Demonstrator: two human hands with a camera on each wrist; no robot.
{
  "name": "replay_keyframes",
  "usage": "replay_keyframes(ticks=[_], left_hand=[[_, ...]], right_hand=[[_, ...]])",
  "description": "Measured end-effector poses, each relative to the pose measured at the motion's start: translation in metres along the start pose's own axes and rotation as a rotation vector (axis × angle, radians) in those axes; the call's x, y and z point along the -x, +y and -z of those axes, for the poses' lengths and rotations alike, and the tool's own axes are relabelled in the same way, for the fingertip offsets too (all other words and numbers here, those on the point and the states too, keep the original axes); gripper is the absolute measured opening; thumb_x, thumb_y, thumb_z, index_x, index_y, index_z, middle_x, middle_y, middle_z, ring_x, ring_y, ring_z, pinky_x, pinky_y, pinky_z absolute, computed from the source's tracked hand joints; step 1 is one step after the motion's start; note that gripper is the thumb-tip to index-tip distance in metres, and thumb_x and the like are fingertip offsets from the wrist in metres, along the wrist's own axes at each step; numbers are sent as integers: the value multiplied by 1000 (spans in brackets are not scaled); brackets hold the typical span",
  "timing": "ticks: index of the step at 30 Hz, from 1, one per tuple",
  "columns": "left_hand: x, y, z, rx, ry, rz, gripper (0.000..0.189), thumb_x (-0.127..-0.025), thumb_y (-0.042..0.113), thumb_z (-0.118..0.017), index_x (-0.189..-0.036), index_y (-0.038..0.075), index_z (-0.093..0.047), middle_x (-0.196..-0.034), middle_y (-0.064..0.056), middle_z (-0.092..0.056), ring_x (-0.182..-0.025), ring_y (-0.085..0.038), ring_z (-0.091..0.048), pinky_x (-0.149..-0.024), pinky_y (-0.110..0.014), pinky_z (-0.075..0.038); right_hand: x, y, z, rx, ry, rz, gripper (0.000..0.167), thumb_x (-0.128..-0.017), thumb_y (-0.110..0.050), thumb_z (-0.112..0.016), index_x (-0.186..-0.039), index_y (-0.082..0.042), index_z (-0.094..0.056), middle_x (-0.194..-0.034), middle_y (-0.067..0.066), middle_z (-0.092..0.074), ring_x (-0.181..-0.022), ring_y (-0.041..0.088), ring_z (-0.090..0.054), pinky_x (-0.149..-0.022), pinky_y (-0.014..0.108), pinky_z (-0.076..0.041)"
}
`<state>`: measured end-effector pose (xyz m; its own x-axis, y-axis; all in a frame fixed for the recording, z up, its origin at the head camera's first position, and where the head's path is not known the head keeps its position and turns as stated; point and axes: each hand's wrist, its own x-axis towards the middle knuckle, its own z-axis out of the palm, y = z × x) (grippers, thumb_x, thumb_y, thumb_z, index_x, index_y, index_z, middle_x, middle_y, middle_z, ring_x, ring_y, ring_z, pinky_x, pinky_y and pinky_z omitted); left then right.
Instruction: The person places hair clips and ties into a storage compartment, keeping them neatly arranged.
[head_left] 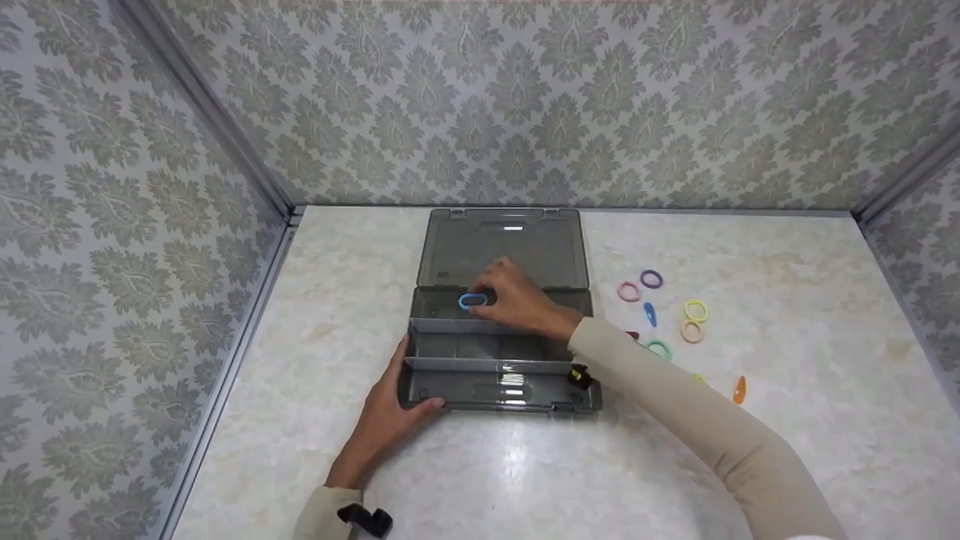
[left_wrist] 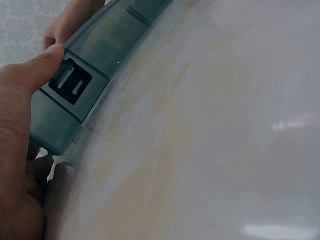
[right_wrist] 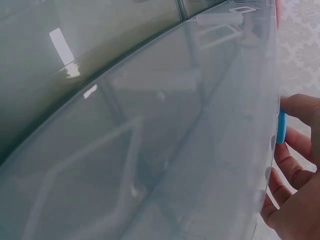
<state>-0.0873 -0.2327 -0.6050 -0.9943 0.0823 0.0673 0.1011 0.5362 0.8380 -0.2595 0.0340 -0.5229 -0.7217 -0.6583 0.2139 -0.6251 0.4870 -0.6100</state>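
A dark translucent compartment box [head_left: 457, 405] lies on the table with its lid [head_left: 501, 251] folded back. My right hand [head_left: 517, 296] pinches a blue hair tie [head_left: 463, 307] over the back compartment. In the right wrist view the blue hair tie [right_wrist: 281, 127] shows between thumb and fingers, past a clear divider [right_wrist: 200, 120]. My left hand [head_left: 386, 412] grips the box's front left corner, thumb on the front edge and fingers along the side. The left wrist view shows that thumb beside a latch [left_wrist: 70, 82]. A dark item with a yellow mark [head_left: 579, 376] sits in the front compartment's right end.
Right of the box lie hair ties in purple [head_left: 652, 271], pink [head_left: 619, 292], yellow [head_left: 706, 309], peach [head_left: 682, 332] and green [head_left: 660, 343]. A blue hair clip [head_left: 650, 314] and an orange clip [head_left: 740, 390] lie among them. Patterned walls [head_left: 480, 97] stand behind and beside the table.
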Motion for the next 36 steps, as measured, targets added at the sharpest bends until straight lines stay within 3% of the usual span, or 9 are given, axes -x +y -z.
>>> replay_keyframes(ticks=[5, 14, 28, 36], left_hand=[[-4, 0, -2, 4, -23, -15, 116, -94, 42, -90, -178, 13, -15, -181, -18, -22, -165, -43, -27, -131, -64, -27], [4, -4, 1, 11, -1, 12, 118, -92, 41, -92, -179, 16, -16, -181, -17, -24, -165, -42, -27, -132, -64, -27], [5, -6, 3, 29, 5, -4, 118, -91, 40, -93, -179, 20, -17, -181, -15, -25, -165, -39, -28, -132, -63, -27], [2, -2, 1, 19, -2, -5, 117, -93, 41, -91, -178, 14, -16, -181, -18, -24, -165, -42, -28, -132, -63, -26]], right_hand=[[-4, -3, -6, 41, -20, -24, 31, -97, -22, -88, -120, -3, -82, -116, 13, -76, -117, 32, -57, -101, 51, -51], [-26, -18, -25, 95, -77, 25, 33, -99, -27, -86, -124, -5, -82, -120, 11, -77, -118, 30, -58, -103, 48, -52], [-35, -24, -36, 97, -76, 29, 30, -101, -28, -85, -124, -9, -84, -120, 10, -74, -113, 27, -57, -97, 46, -51], [-41, -24, -41, 72, -79, 12, 29, -100, -26, -86, -123, -9, -84, -124, 12, -73, -120, 30, -58, -106, 51, -50]])
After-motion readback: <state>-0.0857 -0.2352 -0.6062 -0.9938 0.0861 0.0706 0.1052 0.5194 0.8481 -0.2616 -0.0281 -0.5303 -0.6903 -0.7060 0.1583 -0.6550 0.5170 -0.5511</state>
